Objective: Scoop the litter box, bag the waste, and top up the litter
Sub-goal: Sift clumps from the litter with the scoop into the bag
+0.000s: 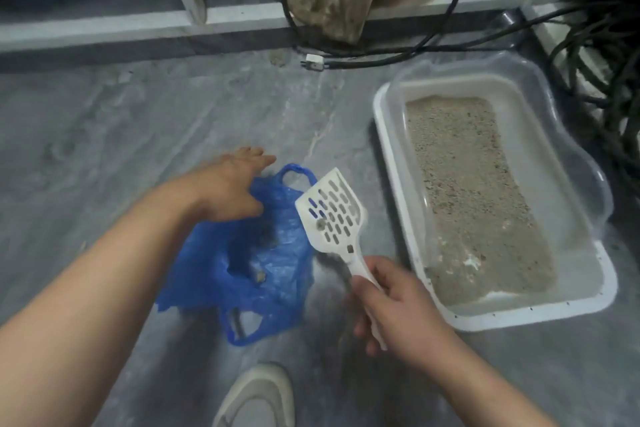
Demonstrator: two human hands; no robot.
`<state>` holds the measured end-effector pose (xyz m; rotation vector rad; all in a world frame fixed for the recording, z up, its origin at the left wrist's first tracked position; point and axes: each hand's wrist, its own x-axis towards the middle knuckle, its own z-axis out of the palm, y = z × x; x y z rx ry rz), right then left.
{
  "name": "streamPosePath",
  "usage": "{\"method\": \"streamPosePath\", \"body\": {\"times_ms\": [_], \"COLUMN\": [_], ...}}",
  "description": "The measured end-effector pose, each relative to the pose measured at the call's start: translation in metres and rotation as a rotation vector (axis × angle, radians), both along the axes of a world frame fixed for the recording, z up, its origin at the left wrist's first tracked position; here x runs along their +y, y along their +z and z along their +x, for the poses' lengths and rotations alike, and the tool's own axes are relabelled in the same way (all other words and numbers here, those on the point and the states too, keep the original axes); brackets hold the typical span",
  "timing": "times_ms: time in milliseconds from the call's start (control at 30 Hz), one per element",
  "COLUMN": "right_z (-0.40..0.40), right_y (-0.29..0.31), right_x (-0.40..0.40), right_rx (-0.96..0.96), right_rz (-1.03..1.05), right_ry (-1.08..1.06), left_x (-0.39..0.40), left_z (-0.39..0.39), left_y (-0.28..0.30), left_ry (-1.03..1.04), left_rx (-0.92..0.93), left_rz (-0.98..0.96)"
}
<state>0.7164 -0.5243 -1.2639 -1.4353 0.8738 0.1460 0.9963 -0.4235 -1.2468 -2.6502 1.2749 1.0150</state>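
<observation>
Head view: a white plastic litter scoop [331, 215] with rows of slotted holes is held by its handle in the right hand [398, 305], whose fingers are curled round it; the flat slotted blade is raised over the right edge of a blue plastic bag [249, 253], and a small grey clump is seen on the blade. The bag, thin, crinkled and translucent, is spread open on the grey marbled floor [121, 114], with loop handles at its far and near ends and a few dark clumps inside. The bag's far left rim is touched by the left hand [232, 187], fingers straight and loosely spread; whether the plastic is pinched by the thumb cannot be told. A rectangular white litter box [491, 317] with a clear rounded rim is set on the floor toward its right edge, and is filled with pale, grainy sand-coloured litter [471, 191]. Black cables [595, 87] are coiled beyond the box, partly cut off at the frame edge. A light shoe [259, 395] is cut off at the bottom.
</observation>
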Motion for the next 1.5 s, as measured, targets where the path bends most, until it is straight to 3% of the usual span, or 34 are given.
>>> {"method": "streamPosePath", "body": {"times_ms": [167,267,400,700,1133,1267,1400,1500], "right_z": [0.018,0.030,0.039,0.035,0.030,0.027,0.028,0.031], "right_y": [-0.018,-0.024,-0.030,-0.022,-0.026,-0.018,0.008,0.029], "right_x": [0.016,0.026,0.034,0.031,0.029,0.026,0.014,-0.001], "right_rx": [0.062,0.081,0.218,0.181,0.159,0.039,-0.094,-0.117], "right_rz": [-0.471,-0.629,-0.734,-0.796,-0.829,-0.788,-0.618,-0.278], "right_ry": [0.285,0.385,0.527,0.554,0.493,0.368,0.147,-0.084], "left_x": [0.016,0.018,0.019,0.021,0.019,0.017,0.005,-0.016], "left_z": [-0.001,-0.004,-0.005,-0.007,-0.010,-0.010,-0.011,-0.012], "left_y": [-0.019,-0.023,-0.029,-0.033,-0.028,-0.027,-0.013,0.002], "left_ry": [0.137,0.191,0.209,0.262,0.251,0.244,0.245,0.231], "left_rx": [0.054,0.042,0.066,0.072,0.069,0.057,0.042,0.010], "left_rz": [-0.087,-0.146,-0.163,-0.175,-0.174,-0.181,-0.291,-0.456]}}
